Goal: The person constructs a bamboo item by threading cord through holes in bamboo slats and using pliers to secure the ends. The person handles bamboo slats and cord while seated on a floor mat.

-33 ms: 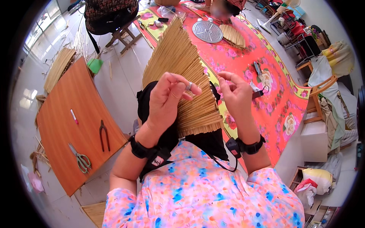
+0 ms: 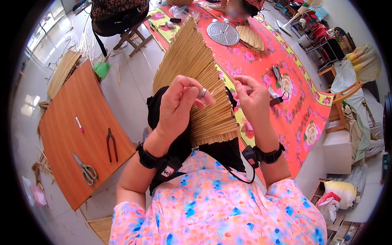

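Observation:
A pleated fan-shaped piece of straw-coloured stalks [image 2: 192, 77] lies across my lap, its broad point facing away from me. Over its left part I hold up my left hand [image 2: 179, 104], fingers curled and thumb pressed against them, with a silver band round one finger. My right hand [image 2: 252, 98] is raised at the piece's right edge, thumb and forefinger brought together. Whatever either pinch holds is too fine to make out. Both hands look lifted off the stalks, and a gap separates them.
On a brown board [image 2: 77, 143] at left lie scissors [image 2: 87, 171], dark pliers [image 2: 111, 145] and a marker [image 2: 79, 124]. A red flowered mat [image 2: 261, 61] bears a perforated metal disc [image 2: 223, 33], another stalk piece [image 2: 250, 38] and a dark-handled tool [image 2: 277, 73]. A chair [image 2: 118, 18] stands far left.
My left hand has shifted very slightly to the left and upward. The right hand and the stalk piece look almost the same.

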The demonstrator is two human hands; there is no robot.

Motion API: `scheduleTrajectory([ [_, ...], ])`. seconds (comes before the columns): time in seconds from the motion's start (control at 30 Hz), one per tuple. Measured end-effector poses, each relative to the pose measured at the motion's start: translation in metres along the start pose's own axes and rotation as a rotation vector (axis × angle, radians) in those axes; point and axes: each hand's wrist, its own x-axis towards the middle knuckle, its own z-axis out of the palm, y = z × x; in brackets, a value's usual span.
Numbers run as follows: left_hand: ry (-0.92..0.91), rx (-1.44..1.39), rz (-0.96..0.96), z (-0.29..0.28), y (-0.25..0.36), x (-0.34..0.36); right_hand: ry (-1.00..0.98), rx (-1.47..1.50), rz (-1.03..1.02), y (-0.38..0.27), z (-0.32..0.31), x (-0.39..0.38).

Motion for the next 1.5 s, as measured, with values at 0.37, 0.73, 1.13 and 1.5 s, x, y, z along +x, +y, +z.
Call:
scheduleTrajectory([
  [0.37,0.740,0.891,0.176,-0.188,0.174,-0.035,-0.095,-0.148,-0.021,0.018,0.026,0.009],
  [0.73,0.232,0.328,-0.194,-0.079,0.035,-0.032,-0.099,-0.219,-0.126,0.008,0.023,-0.007],
  [1.13,-0.152,0.686,-0.209,-0.026,-0.054,-0.005,-0.108,-0.138,-0.063,0.018,0.020,-0.008],
  [1.5,-0.149,-0.584,-0.210,-0.027,-0.009,0.007,-0.167,-0.066,-0.025,0.017,0.021,0.000],
])
